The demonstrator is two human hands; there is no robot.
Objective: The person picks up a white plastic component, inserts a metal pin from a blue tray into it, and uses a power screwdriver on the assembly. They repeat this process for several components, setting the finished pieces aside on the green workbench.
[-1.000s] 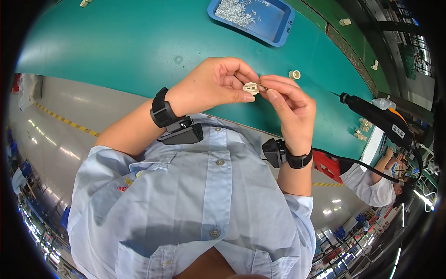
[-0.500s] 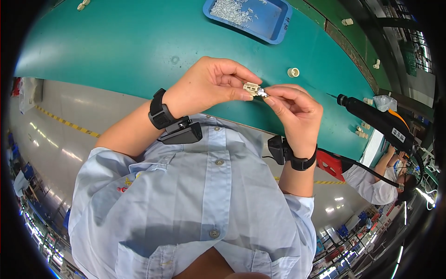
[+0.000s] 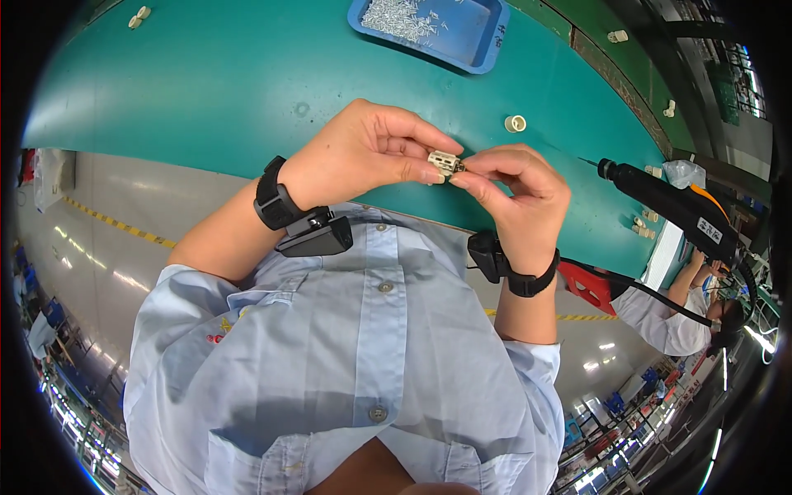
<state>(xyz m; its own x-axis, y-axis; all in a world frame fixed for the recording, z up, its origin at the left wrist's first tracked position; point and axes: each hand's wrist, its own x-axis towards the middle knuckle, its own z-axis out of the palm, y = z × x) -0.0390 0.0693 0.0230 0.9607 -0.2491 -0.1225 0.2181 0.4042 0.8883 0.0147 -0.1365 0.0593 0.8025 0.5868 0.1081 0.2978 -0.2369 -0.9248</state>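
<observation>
Just in front of my chest, above the green table, a cream slotted cylindrical part is held sideways between my hands. My left hand pinches its body between thumb and fingers. At the part's right end is a small shiny metal piece, partly covered by fingertips. The closed thumb and fingers of my right hand grip this metal piece. A cream cup-shaped sleeve rests on the table beyond my right hand.
A blue tray at the far side holds a heap of small silvery pieces. To the right hangs a black electric screwdriver, near a clear plastic bag and several cream parts. Another person sits beyond, at right.
Between my hands the metal piece has gone closer in to the cream part, and less of it shows. My right hand has shifted slightly left, toward my left hand.
</observation>
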